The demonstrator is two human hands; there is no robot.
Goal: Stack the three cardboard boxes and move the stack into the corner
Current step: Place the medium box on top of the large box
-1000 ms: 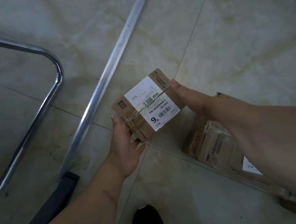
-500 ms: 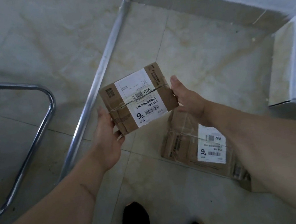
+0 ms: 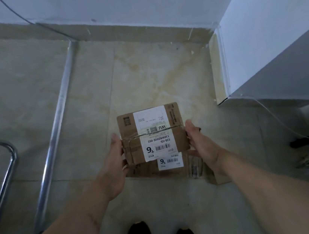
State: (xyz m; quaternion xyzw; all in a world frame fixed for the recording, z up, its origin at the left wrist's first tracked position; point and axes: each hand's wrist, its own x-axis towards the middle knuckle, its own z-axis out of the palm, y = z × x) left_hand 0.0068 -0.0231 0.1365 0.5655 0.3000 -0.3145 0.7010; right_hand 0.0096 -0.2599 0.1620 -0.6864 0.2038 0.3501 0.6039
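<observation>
Head view shows the left hand (image 3: 114, 161) and right hand (image 3: 200, 144) pressed flat against opposite sides of a small cardboard box (image 3: 152, 132) (white label up), clamping it between them. It sits over a larger cardboard box (image 3: 195, 167) lying on the tiled floor (image 3: 144, 75), near the corner where the walls meet.

Pale marbled floor tiles (image 3: 144, 75) fill most of the frame, yellow-stained toward the upper middle. A white wall (image 3: 134, 3) with a beige skirting strip (image 3: 128, 29) runs across the top. A white cabinet (image 3: 277, 41) juts in at the right. A metal rail (image 3: 57, 117) crosses the floor at left, beside a chrome tube frame (image 3: 9, 167). Thin cables (image 3: 279, 118) trail at the right edge. The light is dim.
</observation>
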